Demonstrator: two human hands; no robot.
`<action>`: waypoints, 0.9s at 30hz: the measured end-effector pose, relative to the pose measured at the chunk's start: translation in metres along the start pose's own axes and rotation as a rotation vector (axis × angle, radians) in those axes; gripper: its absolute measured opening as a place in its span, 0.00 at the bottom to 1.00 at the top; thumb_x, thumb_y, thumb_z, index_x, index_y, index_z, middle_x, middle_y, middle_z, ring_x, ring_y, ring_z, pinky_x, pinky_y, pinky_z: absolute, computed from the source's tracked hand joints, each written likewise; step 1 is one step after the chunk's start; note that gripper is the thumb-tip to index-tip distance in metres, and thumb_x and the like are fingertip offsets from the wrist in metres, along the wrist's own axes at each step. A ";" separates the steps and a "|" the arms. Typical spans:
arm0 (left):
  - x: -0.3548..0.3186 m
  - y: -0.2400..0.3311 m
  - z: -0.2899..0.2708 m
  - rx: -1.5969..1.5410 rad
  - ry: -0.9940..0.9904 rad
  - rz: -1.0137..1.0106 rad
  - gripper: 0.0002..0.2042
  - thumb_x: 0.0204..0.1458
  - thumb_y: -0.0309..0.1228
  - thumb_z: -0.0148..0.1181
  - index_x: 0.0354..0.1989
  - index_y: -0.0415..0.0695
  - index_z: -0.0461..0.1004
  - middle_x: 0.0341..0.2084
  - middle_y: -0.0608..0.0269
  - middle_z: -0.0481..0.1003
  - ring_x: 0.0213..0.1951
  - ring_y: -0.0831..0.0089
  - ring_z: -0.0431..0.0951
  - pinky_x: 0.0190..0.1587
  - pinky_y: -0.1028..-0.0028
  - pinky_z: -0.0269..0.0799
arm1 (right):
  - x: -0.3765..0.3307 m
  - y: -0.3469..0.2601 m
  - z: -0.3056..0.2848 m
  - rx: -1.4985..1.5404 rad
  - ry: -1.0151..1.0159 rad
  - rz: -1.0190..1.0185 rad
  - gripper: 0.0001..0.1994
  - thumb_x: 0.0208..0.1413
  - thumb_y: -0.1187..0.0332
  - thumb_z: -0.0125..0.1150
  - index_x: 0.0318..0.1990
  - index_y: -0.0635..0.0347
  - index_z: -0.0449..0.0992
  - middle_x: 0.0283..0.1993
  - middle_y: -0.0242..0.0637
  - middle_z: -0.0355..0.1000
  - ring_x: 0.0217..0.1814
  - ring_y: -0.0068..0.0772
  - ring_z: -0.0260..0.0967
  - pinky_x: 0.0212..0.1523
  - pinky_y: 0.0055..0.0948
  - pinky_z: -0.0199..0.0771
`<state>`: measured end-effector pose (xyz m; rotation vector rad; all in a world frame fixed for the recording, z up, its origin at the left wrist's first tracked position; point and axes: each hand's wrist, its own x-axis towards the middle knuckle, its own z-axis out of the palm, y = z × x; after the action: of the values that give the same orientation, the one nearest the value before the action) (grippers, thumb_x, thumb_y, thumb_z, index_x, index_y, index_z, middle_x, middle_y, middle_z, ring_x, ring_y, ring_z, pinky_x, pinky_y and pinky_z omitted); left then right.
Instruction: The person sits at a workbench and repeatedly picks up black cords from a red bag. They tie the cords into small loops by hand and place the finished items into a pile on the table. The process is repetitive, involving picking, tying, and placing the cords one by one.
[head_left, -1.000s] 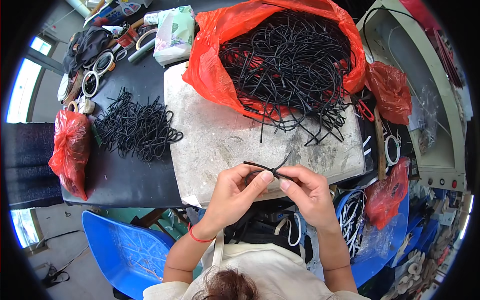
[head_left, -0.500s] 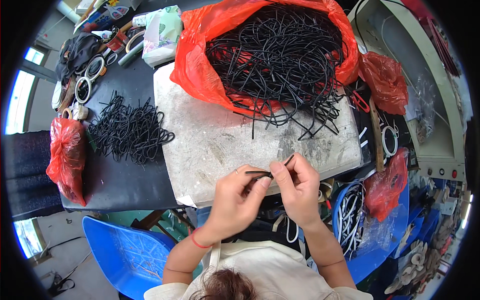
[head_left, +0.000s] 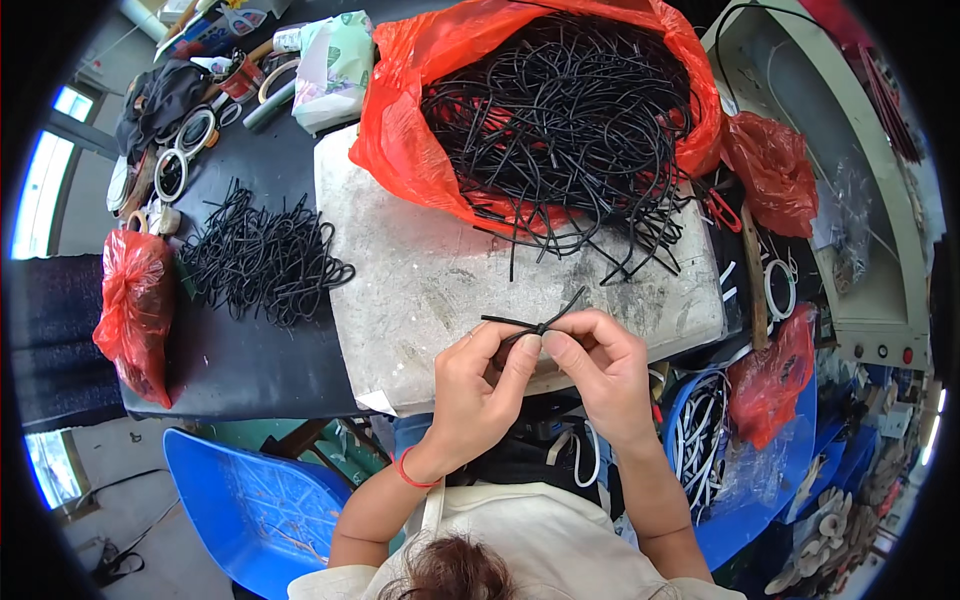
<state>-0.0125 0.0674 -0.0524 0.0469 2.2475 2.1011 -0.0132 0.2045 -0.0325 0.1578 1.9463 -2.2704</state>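
Observation:
Between both hands is a thin black cord [head_left: 510,320] whose two loose ends cross and stick out past my fingertips, one to the left and one up to the right. My left hand [head_left: 478,385] pinches it with thumb and forefinger. My right hand [head_left: 602,375] pinches it close beside, the thumbs almost touching at the crossing, where a small knot seems to sit. Fingers hide the rest of the cord. Beyond the hands, a red plastic bag [head_left: 395,125] lies open, full of tangled black cords [head_left: 570,130], several spilling over its near edge. A looped pile of black cords [head_left: 262,262] lies to the left.
A worn pale board [head_left: 400,300] lies under the bag on the dark table [head_left: 240,365]. A tied red bag [head_left: 137,310] stands at the left edge. Tape rolls [head_left: 172,175] lie far left. Blue bins [head_left: 225,500] flank me below; the right one holds white strips [head_left: 700,430].
The cord's crossing has come into view above my thumbs, and its free ends reach farther out. My hands have drawn level, thumbs together.

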 end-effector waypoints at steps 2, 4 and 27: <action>0.000 0.002 -0.002 -0.114 -0.024 -0.098 0.07 0.52 0.28 0.55 0.31 0.35 0.72 0.19 0.69 0.69 0.22 0.85 0.66 0.23 0.83 0.61 | -0.001 0.003 -0.001 -0.032 -0.039 -0.044 0.05 0.53 0.76 0.55 0.36 0.67 0.72 0.32 0.30 0.66 0.32 0.15 0.62 0.34 0.17 0.63; 0.000 0.010 -0.006 -0.251 -0.080 -0.236 0.08 0.53 0.29 0.55 0.31 0.35 0.72 0.19 0.72 0.68 0.23 0.86 0.66 0.24 0.83 0.62 | -0.002 0.004 -0.003 -0.067 -0.069 -0.069 0.04 0.53 0.76 0.54 0.36 0.68 0.71 0.33 0.31 0.66 0.34 0.16 0.63 0.35 0.17 0.64; -0.002 0.013 -0.002 0.125 -0.174 0.075 0.07 0.51 0.24 0.53 0.36 0.36 0.74 0.21 0.56 0.72 0.22 0.75 0.70 0.27 0.76 0.64 | 0.011 0.012 0.005 0.001 0.238 -0.085 0.12 0.54 0.71 0.56 0.20 0.59 0.63 0.18 0.22 0.59 0.20 0.09 0.52 0.20 0.13 0.51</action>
<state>-0.0112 0.0665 -0.0391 0.3117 2.3012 1.9044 -0.0219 0.1971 -0.0456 0.3684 2.1011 -2.4035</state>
